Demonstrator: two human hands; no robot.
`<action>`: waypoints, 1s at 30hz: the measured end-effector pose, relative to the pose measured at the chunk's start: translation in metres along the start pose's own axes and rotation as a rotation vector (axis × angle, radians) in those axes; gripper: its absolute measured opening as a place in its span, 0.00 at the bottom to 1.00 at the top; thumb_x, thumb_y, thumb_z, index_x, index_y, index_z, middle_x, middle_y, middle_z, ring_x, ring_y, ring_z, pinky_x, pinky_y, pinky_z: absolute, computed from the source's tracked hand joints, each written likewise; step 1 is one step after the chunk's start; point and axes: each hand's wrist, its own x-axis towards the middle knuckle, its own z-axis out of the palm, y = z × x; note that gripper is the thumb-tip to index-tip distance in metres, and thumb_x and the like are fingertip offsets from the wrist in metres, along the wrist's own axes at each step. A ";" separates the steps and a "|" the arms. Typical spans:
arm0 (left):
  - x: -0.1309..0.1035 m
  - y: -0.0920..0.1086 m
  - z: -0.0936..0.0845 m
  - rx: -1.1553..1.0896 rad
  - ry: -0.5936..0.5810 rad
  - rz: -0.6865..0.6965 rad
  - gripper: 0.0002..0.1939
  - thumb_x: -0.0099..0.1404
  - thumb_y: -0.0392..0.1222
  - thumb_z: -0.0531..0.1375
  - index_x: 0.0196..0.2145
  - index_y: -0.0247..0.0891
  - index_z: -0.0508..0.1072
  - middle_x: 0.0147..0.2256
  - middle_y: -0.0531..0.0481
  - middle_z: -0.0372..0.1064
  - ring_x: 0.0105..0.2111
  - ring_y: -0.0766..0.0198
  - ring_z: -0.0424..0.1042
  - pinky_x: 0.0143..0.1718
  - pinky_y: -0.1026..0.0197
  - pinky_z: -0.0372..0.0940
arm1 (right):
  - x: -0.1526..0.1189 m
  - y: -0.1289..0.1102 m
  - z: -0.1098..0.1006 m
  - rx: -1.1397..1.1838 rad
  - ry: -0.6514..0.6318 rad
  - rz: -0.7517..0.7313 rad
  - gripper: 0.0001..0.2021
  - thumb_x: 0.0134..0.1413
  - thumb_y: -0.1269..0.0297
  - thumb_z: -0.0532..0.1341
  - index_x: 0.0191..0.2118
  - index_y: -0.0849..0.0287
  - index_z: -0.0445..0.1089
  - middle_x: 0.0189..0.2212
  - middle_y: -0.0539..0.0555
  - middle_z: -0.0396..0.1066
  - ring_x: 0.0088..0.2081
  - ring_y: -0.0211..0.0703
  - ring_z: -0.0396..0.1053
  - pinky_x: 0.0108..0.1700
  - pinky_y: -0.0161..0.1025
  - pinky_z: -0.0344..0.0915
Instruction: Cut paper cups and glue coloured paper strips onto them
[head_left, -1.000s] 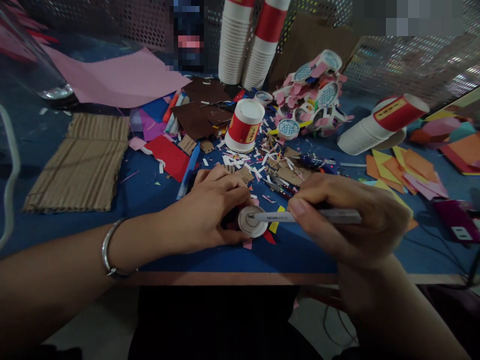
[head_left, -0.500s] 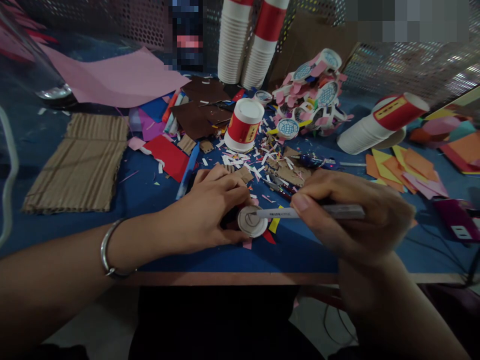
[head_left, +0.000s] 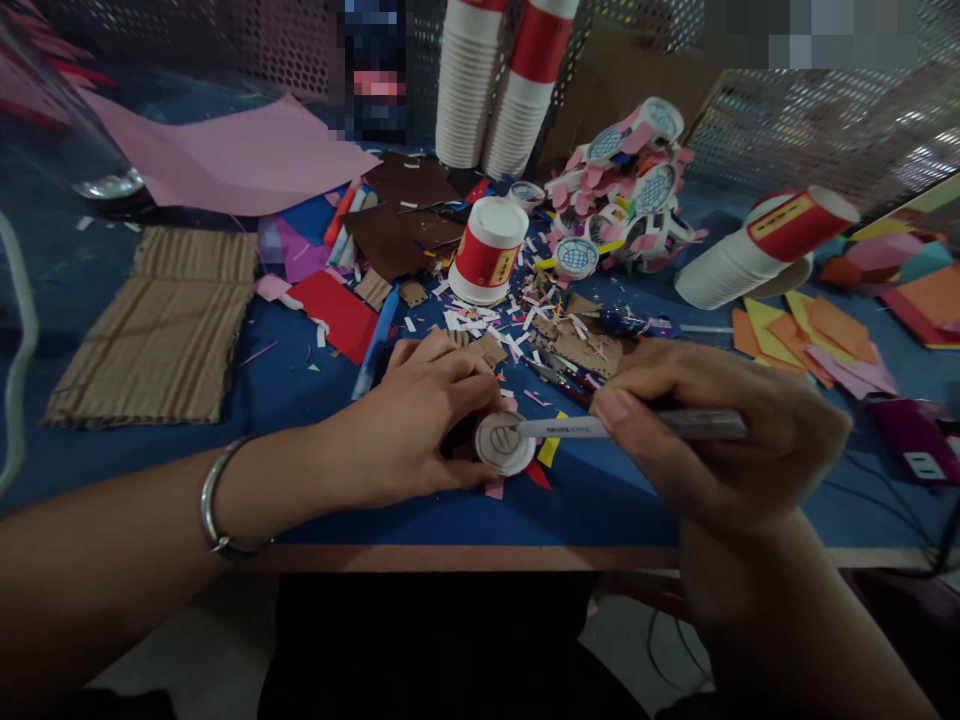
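Observation:
My left hand is closed around a small paper cup, its round white base turned up toward me. Dark curved lines are drawn on that base; the cup's side is mostly hidden by my fingers. In my right hand is a white marker, pinched between thumb and fingers. Its tip meets the right part of the cup's base. Scissors lie just beyond the marker, partly covered by scraps. A blue marker rests beside my left hand.
Behind my hands stands an upturned red-and-white paper cup among paper scraps. Farther back are tall cup stacks and a pile of cut cup pieces. Corrugated cardboard lies left; colored paper pieces and a leaning cup stack are right.
My right hand and the marker have shifted slightly to the right. More dark lines show on the cup's base. My left hand keeps its place.

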 end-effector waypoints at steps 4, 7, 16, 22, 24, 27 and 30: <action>0.000 0.000 -0.001 0.001 -0.007 -0.007 0.27 0.61 0.62 0.71 0.51 0.43 0.78 0.53 0.44 0.74 0.54 0.44 0.65 0.56 0.42 0.52 | 0.001 -0.001 -0.001 -0.018 -0.029 0.000 0.11 0.56 0.76 0.66 0.26 0.53 0.71 0.19 0.46 0.70 0.20 0.39 0.70 0.20 0.38 0.62; 0.000 0.001 -0.001 -0.003 -0.012 -0.011 0.26 0.62 0.61 0.71 0.51 0.43 0.78 0.53 0.44 0.74 0.53 0.45 0.65 0.55 0.42 0.52 | 0.001 -0.002 -0.002 0.025 -0.049 -0.026 0.12 0.54 0.77 0.65 0.27 0.53 0.70 0.19 0.46 0.70 0.20 0.39 0.69 0.20 0.37 0.64; 0.001 0.002 -0.002 -0.025 -0.004 -0.012 0.25 0.61 0.60 0.72 0.49 0.42 0.78 0.51 0.45 0.74 0.51 0.46 0.64 0.54 0.43 0.53 | 0.001 -0.006 0.003 0.028 -0.018 -0.016 0.11 0.55 0.77 0.65 0.27 0.53 0.70 0.20 0.46 0.71 0.20 0.37 0.69 0.22 0.37 0.65; 0.001 0.003 -0.002 -0.025 -0.008 -0.010 0.24 0.61 0.58 0.72 0.48 0.43 0.77 0.51 0.46 0.74 0.52 0.46 0.65 0.54 0.43 0.52 | 0.004 -0.007 0.007 -0.002 -0.035 -0.060 0.11 0.55 0.76 0.64 0.27 0.54 0.68 0.20 0.46 0.69 0.20 0.37 0.67 0.22 0.37 0.64; 0.001 0.003 -0.002 -0.008 -0.003 0.000 0.25 0.62 0.59 0.71 0.50 0.42 0.77 0.51 0.45 0.74 0.52 0.45 0.65 0.54 0.43 0.53 | 0.003 -0.007 0.007 -0.009 -0.037 -0.042 0.11 0.56 0.75 0.64 0.27 0.53 0.68 0.20 0.46 0.70 0.20 0.37 0.68 0.22 0.37 0.64; 0.001 0.001 -0.001 0.013 -0.001 0.008 0.26 0.62 0.61 0.70 0.50 0.42 0.78 0.51 0.44 0.74 0.52 0.45 0.65 0.54 0.43 0.53 | 0.002 -0.004 0.004 -0.007 -0.028 -0.018 0.11 0.56 0.75 0.65 0.27 0.53 0.70 0.20 0.46 0.71 0.20 0.38 0.69 0.21 0.37 0.64; 0.001 0.000 -0.001 0.014 -0.003 0.007 0.27 0.61 0.63 0.70 0.51 0.43 0.78 0.52 0.43 0.74 0.52 0.45 0.65 0.54 0.42 0.54 | 0.000 -0.001 0.001 -0.034 -0.003 -0.001 0.11 0.55 0.75 0.65 0.27 0.53 0.71 0.19 0.46 0.70 0.20 0.39 0.69 0.21 0.38 0.63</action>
